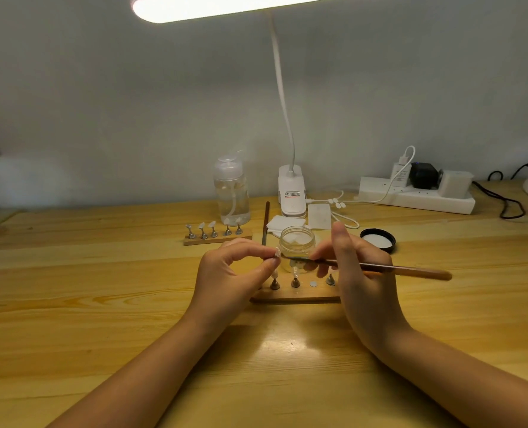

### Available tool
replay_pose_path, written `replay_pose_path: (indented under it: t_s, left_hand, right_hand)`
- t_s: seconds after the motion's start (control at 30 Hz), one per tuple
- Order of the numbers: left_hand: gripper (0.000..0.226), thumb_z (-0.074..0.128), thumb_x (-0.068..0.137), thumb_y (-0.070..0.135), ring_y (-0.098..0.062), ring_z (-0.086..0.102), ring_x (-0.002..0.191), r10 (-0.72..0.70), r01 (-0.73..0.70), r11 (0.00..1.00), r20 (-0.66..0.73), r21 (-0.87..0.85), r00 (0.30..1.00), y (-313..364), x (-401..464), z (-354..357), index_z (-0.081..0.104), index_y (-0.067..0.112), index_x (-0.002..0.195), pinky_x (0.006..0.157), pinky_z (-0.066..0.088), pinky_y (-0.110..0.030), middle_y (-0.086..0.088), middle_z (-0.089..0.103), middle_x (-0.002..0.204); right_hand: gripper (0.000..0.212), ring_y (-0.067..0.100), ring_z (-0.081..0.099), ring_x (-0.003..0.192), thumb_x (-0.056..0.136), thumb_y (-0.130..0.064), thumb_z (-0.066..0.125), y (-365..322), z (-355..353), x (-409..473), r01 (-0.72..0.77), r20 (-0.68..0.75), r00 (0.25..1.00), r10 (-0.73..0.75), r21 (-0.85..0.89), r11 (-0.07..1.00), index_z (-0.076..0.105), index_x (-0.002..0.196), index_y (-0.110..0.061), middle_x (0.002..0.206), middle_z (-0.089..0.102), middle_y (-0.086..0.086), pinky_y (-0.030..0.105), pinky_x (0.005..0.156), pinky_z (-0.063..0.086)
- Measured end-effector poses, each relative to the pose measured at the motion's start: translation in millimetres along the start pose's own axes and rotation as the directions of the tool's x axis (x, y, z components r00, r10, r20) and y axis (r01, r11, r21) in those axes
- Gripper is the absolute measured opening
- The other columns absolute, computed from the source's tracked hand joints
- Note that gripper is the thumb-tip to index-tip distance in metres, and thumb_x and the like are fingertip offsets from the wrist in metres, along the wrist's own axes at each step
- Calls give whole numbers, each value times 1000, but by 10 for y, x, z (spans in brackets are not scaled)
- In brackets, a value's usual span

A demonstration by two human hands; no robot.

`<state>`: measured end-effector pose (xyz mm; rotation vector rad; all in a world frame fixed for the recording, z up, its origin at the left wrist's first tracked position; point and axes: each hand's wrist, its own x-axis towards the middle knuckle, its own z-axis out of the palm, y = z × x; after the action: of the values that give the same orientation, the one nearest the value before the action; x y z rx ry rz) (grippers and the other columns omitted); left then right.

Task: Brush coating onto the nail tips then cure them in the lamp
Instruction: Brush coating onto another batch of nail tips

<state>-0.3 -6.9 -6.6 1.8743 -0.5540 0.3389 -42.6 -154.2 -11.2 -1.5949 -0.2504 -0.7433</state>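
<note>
At the centre of the head view, the left hand [230,273] pinches a nail tip [277,253] on its little stand, lifted above the wooden holder [293,296]. The right hand [360,273] grips a brush [389,268], its bristles meeting the tip in front of the open jar [296,242]. The tip looks light, thin and slippery once coated, so it is best held by the stand.

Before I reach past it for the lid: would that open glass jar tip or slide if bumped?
The jar looks squat and wide-based, so it would probably slide, not tip. It is lidless; contents could spill. The table looks smooth, giving little grip.
</note>
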Motion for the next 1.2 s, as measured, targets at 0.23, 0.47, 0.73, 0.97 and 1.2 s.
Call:
replay_pose_path:
  t_s: [0.23, 0.47, 0.73, 0.97, 1.2]
  left_hand:
    - [20, 72, 72, 15, 6, 59, 86, 0, 0, 1000, 11, 11, 1000, 3, -30, -23, 67, 35, 75, 83, 39, -2, 20, 67, 79]
    - [22, 72, 72, 15, 5, 59, 86, 7, -7, 1000, 8, 15, 1000, -1, -21, -16, 66, 36, 75, 84, 41, -6, 21, 66, 79]
    - [25, 72, 72, 13, 1, 59, 86, 16, -17, 999, 9, 31, 1000, 5, -30, -21, 65, 37, 74, 79, 43, -7, 17, 65, 81]
    - [19, 73, 70, 14, 4, 60, 85, 27, -27, 1000, -10, 15, 1000, 3, -37, -29, 68, 31, 77, 77, 38, 0, 16, 67, 83]
    - [17, 74, 68, 18, 14, 58, 87, -11, 10, 1000, -56, -12, 998, -18, -58, -25, 68, 32, 76, 76, 37, 2, 27, 65, 75]
  right_hand:
    - [40, 2, 58, 58, 94, -32, 39, -37, -10, 17, 8, -33, 999, -9, -7, 1000, 61, 64, -19, 60, 64, -11, 6, 58, 42]
    - [44, 3, 58, 52, 92, -37, 40, -55, -22, -3, -64, -26, 998, 65, 32, 997, 61, 59, -16, 55, 64, -4, 9, 54, 44]
    - [36, 3, 56, 57, 86, -36, 38, -72, 22, 25, -49, -12, 999, 49, -27, 998, 62, 65, -19, 67, 66, -5, 8, 56, 42]
    - [45, 4, 56, 46, 91, -33, 38, -86, -51, -27, -86, 19, 996, 85, 75, 993, 61, 58, -12, 53, 63, 4, 12, 49, 43]
    - [53, 12, 49, 31, 82, -53, 24, -79, -159, 10, -205, -89, 973, 215, 111, 972, 66, 80, -21, 39, 54, 6, 15, 35, 40]
